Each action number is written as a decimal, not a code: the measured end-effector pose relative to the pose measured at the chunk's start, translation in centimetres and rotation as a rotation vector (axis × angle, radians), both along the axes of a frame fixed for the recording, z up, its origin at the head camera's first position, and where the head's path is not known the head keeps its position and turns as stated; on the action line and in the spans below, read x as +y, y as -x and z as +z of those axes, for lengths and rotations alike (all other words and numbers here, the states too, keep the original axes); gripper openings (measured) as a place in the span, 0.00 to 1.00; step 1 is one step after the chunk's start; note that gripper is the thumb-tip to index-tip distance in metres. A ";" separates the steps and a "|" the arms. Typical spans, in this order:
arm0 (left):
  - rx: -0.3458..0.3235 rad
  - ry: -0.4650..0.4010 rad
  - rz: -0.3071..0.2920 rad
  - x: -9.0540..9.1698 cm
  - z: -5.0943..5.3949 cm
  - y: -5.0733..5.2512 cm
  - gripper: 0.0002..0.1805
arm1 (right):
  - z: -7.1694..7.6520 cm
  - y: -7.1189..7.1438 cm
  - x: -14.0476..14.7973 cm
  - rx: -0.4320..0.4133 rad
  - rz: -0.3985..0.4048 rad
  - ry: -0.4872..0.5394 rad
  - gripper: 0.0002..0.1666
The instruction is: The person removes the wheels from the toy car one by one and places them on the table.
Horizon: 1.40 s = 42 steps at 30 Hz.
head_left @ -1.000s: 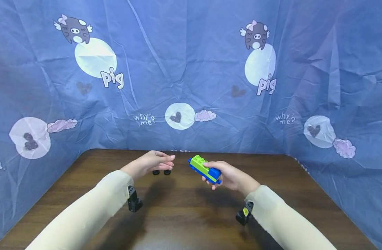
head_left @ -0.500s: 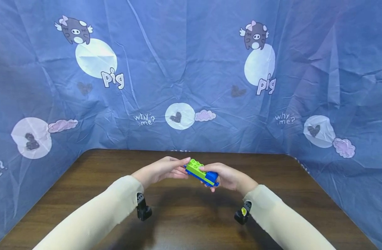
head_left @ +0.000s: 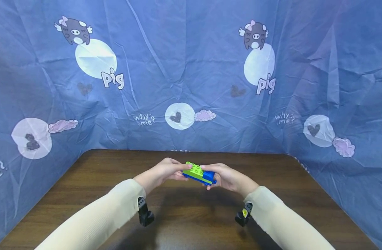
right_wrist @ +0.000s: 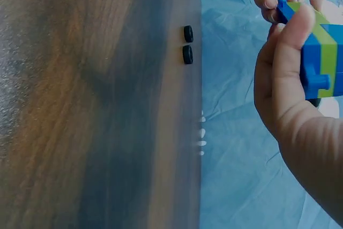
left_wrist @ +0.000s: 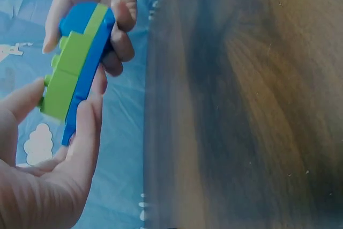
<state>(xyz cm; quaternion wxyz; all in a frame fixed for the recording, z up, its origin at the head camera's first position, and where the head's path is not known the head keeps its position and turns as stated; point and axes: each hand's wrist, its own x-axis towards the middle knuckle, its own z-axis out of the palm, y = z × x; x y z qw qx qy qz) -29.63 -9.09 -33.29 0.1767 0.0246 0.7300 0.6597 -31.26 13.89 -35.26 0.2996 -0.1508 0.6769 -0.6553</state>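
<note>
Green-and-blue brick vehicle (head_left: 196, 173) is pinched by thumbs and fingers at both ends, left hand (head_left: 167, 171) having joined right hand (head_left: 229, 177). Likely, this steadies it.

The green-and-blue block toy (head_left: 197, 173) is held studs-up.

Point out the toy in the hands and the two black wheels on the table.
Toy (left_wrist: 74, 64), left wrist view, green side.
Upper wheel (right_wrist: 188, 34), right wrist view, middle.
Lower wheel (right_wrist: 187, 54), right wrist view, middle.
</note>
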 end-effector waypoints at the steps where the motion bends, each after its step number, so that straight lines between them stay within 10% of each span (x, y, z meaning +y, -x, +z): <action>1: 0.003 -0.003 0.014 0.0 -0.1 0.0 0.27 | -0.1 0.0 0.1 -0.007 -0.008 0.021 0.25; 29: 0.196 0.191 0.180 -0.4 -1.2 -0.8 0.20 | -1.0 -0.3 -0.1 0.060 -0.061 0.090 0.36; 42: 0.165 0.143 0.205 -0.3 -1.7 -1.1 0.19 | -1.0 -0.3 -0.2 0.035 -0.110 0.067 0.33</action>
